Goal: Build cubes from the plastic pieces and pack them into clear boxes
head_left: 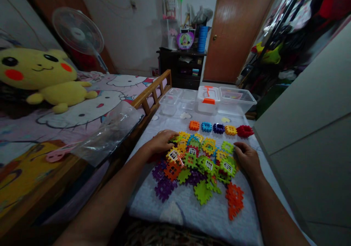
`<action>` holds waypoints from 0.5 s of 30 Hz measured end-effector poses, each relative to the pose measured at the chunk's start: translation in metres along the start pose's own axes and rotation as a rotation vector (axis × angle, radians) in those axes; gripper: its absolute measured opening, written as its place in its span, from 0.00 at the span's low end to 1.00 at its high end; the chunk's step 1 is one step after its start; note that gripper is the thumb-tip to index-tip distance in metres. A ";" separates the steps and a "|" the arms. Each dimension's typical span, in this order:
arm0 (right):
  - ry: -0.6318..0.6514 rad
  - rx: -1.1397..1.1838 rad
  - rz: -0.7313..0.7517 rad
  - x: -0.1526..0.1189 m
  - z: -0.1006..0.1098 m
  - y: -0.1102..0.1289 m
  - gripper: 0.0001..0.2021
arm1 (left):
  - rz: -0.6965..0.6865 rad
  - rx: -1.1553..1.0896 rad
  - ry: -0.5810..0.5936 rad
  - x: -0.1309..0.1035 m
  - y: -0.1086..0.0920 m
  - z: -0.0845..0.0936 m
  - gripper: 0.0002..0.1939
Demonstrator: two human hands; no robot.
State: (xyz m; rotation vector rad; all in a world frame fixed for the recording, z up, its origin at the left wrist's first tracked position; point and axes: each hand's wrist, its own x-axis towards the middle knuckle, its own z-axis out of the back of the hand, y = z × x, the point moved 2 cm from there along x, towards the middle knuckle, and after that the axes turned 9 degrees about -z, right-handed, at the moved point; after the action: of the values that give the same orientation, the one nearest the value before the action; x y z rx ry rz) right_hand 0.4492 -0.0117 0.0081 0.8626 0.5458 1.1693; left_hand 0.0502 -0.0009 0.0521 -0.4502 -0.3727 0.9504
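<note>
A heap of plastic interlocking building tiles (190,160) in green, yellow, orange, purple and red lies between my hands. My left hand (161,142) rests at the heap's upper left edge, its fingers stretched over a yellow-green tile (174,139). At the right edge is my right hand (247,157), fingers apart and fingertips beside a green window-frame tile (227,147); neither hand visibly grips a tile. Behind the heap stands a row of small assembled blocks: orange (194,125), light blue (206,127), dark blue (218,128), yellow (230,130) and red (245,131).
Clear plastic containers (236,99), one orange-latched box (208,105) among them, stand at the table's far end. On the left is a bed with a wooden rail (148,96), a clear plastic bag (109,132) and a yellow plush toy (60,81). A white cabinet (309,110) borders the right side.
</note>
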 end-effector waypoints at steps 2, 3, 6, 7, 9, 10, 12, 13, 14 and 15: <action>-0.002 0.000 -0.002 0.000 0.000 0.000 0.19 | -0.001 0.022 0.028 0.005 -0.003 0.000 0.23; -0.002 0.000 -0.003 0.001 0.000 0.000 0.19 | -0.003 0.019 0.032 0.006 -0.005 0.001 0.21; -0.006 0.004 -0.009 0.001 0.000 -0.001 0.19 | 0.024 -0.050 -0.022 0.011 -0.007 0.007 0.17; -0.009 0.005 -0.007 0.001 0.000 -0.001 0.18 | 0.045 -0.084 -0.067 0.012 -0.006 0.010 0.17; -0.013 0.004 -0.002 0.002 0.000 -0.002 0.18 | 0.078 -0.182 -0.166 0.015 -0.004 0.016 0.17; -0.013 0.000 -0.001 0.002 0.000 -0.002 0.18 | 0.085 -0.248 -0.203 0.017 -0.002 0.019 0.18; -0.008 -0.011 -0.004 0.002 0.000 -0.001 0.18 | 0.088 -0.374 -0.225 0.022 -0.002 0.022 0.19; -0.005 -0.013 -0.008 0.002 0.000 -0.001 0.18 | 0.085 -0.417 -0.208 0.024 -0.003 0.022 0.20; -0.003 -0.013 -0.013 0.001 0.000 -0.001 0.18 | 0.080 -0.441 -0.179 0.027 -0.005 0.021 0.20; -0.001 -0.009 -0.017 0.001 0.000 0.000 0.18 | 0.072 -0.447 -0.141 0.029 -0.009 0.019 0.19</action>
State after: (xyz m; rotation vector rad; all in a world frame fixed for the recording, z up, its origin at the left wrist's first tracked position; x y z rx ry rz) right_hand 0.4500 -0.0107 0.0081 0.8498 0.5453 1.1551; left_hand 0.0622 0.0233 0.0759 -0.8098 -0.7072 0.9718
